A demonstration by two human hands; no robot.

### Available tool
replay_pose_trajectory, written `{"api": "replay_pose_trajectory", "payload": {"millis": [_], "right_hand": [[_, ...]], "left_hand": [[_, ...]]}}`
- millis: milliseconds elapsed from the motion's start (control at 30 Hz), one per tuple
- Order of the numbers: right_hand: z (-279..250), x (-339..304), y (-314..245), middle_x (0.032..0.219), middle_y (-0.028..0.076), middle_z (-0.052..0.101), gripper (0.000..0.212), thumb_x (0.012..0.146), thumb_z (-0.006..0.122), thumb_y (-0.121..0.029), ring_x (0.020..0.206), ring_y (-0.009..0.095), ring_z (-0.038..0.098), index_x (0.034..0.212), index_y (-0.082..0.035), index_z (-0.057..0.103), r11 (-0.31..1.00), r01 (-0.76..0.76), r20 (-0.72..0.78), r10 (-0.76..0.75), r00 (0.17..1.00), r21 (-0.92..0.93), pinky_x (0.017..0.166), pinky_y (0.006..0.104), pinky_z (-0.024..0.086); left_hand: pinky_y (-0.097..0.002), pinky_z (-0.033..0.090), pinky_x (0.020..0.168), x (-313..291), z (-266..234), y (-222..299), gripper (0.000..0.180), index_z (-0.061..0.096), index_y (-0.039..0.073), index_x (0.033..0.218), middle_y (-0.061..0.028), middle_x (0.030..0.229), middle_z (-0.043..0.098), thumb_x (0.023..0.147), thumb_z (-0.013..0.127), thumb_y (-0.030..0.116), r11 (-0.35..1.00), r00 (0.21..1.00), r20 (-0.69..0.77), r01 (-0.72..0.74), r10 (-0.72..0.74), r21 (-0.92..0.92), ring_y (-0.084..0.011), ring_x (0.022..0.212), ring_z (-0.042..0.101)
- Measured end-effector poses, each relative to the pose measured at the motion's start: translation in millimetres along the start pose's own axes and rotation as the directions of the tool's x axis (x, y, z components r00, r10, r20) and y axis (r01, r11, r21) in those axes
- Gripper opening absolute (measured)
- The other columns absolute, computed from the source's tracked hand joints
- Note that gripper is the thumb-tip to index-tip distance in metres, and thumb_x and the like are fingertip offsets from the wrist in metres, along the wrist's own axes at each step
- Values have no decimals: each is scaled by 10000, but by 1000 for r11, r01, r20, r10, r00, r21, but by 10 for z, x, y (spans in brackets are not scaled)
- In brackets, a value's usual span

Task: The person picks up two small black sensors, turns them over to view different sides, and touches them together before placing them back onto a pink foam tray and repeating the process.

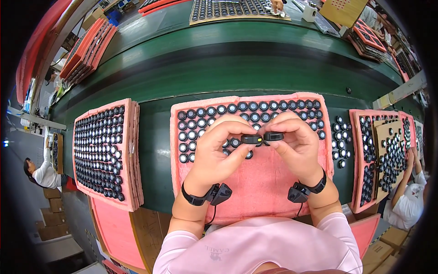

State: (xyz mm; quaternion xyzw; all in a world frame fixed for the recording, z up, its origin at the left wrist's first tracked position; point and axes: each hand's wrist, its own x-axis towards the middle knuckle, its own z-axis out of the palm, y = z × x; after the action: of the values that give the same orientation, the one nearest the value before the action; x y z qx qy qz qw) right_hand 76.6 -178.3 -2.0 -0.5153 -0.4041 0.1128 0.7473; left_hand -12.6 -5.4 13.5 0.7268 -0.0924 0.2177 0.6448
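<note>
Above the middle of a pink foam tray (246, 196), each hand pinches one small round black cap-like part. Between its thumb and fingers, my left hand (214, 150) has a part (248, 139) with a yellow mark at its right end. Beside it, my right hand (299, 144) grips a second black part (274, 136). The two parts are edge-on and close together; whether they touch I cannot tell. Rows of similar black parts with pale centres (221, 109) fill the tray's far portion, partly hidden by my hands. Its near portion shows bare pink foam.
To the left stands a stack of pink trays (135, 155) full of such parts. Loose parts (341, 137) lie right of my tray. Farther right are more trays (356, 192) and a cardboard sheet (381, 182) near a co-worker (408, 203). A green conveyor (205, 68) runs beyond.
</note>
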Motion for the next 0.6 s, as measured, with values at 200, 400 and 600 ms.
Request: {"api": "replay_pose_trajectory", "payload": {"millis": [200,400,600], "right_hand": [[-14,-1,-45,1003,63,535,328,808,654,101,928,152,562,1121,0,641,991,33,-6,-34,999,-132,793,268,507],[-43,1,-83,1016,68,509,325,797,653,95,907,139,535,1110,9,637,962,47,42,-37,998,-268,785,253,482],[-47,-6,-66,1033,72,496,328,794,647,102,913,136,519,1112,20,626,960,43,54,-29,998,-277,801,254,470]], "left_hand": [[-285,562,814,-13,31,-34,311,617,-30,1024,-115,1062,601,736,612,-147,994,999,-9,40,-42,-97,-183,974,625],[-291,558,846,-20,27,-37,315,620,-24,1029,-119,1073,606,736,618,-139,994,999,-10,43,-44,-104,-192,1000,625],[-280,563,826,-19,23,-38,331,634,-19,1045,-120,1072,609,736,617,-135,996,999,-19,32,-34,-85,-185,994,627]]}}
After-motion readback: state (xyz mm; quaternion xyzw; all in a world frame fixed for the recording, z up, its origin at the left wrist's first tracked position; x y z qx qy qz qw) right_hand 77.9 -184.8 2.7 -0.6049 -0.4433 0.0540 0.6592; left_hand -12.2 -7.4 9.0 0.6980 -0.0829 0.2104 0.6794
